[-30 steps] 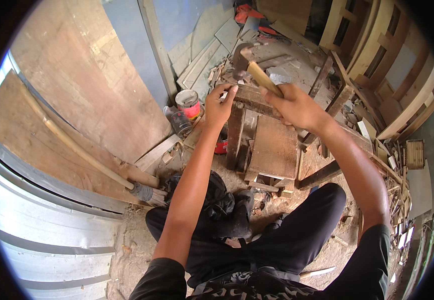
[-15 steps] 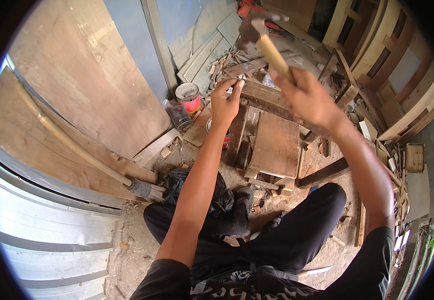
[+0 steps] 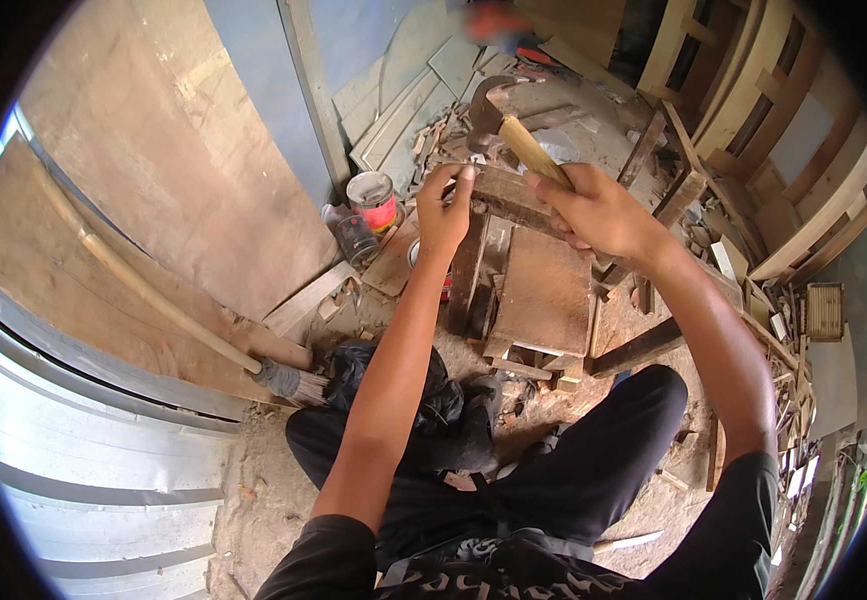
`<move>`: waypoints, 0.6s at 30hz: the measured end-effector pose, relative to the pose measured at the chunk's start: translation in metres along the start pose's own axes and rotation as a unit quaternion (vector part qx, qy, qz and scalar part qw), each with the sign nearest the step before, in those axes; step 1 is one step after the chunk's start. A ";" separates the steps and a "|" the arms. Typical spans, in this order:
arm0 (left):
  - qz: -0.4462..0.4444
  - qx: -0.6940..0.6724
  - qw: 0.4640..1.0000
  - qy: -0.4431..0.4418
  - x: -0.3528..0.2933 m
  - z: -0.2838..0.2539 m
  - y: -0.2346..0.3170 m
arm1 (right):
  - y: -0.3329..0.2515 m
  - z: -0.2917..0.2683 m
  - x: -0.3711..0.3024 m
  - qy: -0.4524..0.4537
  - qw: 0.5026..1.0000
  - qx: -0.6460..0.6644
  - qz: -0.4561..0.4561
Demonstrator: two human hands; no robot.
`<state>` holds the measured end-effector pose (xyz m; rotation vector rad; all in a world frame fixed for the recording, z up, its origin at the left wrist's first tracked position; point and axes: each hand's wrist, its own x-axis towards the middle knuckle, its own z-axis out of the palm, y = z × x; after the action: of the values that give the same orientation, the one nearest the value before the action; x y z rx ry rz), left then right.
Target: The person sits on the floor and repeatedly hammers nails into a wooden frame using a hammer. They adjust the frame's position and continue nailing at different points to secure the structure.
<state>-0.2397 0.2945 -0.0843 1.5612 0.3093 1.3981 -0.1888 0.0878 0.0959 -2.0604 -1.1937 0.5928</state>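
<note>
My right hand (image 3: 609, 212) is wrapped round the pale wooden handle of a claw hammer (image 3: 534, 152). The hammer's dark head is just above and beyond my left fingertips. My left hand (image 3: 444, 212) is closed in a pinch at the left end of a dark wooden frame (image 3: 526, 203). Whatever sits between those fingers is too small to make out. Under the frame's top bar stands a low brown wooden stool (image 3: 542, 285), its flat top facing up.
Left of the frame are a paint can (image 3: 374, 200) and a clear container (image 3: 357, 238). A long-handled brush (image 3: 292, 382) leans beside a black plastic bag (image 3: 439, 385). Scrap wood (image 3: 789, 340) is heaped at the right; wooden frames (image 3: 814, 210) lean behind it.
The hammer has swung down and left, from raised and blurred to close by my left fingertips. My right hand has come slightly left with it. The left hand keeps its pinch at the frame.
</note>
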 end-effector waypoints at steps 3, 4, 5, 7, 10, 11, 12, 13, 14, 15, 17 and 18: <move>-0.012 -0.088 0.995 0.040 0.002 -0.004 -0.004 | -0.013 -0.001 -0.006 0.040 0.999 0.019 -0.003; -0.012 -0.097 0.991 0.094 0.011 0.000 -0.009 | -0.017 0.000 -0.005 0.033 0.999 0.017 -0.007; -0.014 -0.110 0.983 0.146 0.015 0.006 -0.014 | -0.020 -0.002 -0.006 0.030 0.999 0.014 -0.008; -0.095 -0.063 0.990 0.085 0.014 0.011 -0.016 | -0.015 -0.005 -0.006 0.022 1.000 -0.002 -0.003; -0.224 0.034 0.973 0.037 0.004 0.015 -0.009 | 0.000 -0.003 -0.004 -0.031 0.998 -0.034 0.037; -0.206 0.019 0.976 0.060 0.006 0.013 -0.016 | -0.003 -0.003 -0.005 -0.023 0.999 -0.025 0.038; -0.189 0.004 0.979 0.082 0.010 0.015 -0.023 | -0.005 -0.003 -0.007 -0.014 0.999 -0.015 0.038; -0.180 -0.013 0.979 0.094 0.009 0.018 -0.031 | -0.007 -0.003 -0.009 -0.007 0.999 -0.008 0.047; -0.169 -0.024 0.980 0.107 0.010 0.017 -0.038 | -0.016 -0.005 -0.010 0.015 0.999 -0.004 0.036; -0.158 -0.032 0.981 0.111 0.011 0.015 -0.044 | -0.032 -0.011 -0.011 0.037 0.999 0.001 0.025; -0.150 -0.052 0.981 0.110 0.008 0.021 -0.048 | -0.047 -0.022 -0.011 0.090 0.995 0.037 -0.025; -0.150 -0.057 0.981 0.110 0.006 0.023 -0.047 | -0.049 -0.025 -0.008 0.116 0.988 0.072 -0.068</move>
<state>-0.1990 0.3110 -0.1139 1.2111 0.5638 1.3241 -0.2039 0.0902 0.1498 -1.8529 -1.1109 0.3524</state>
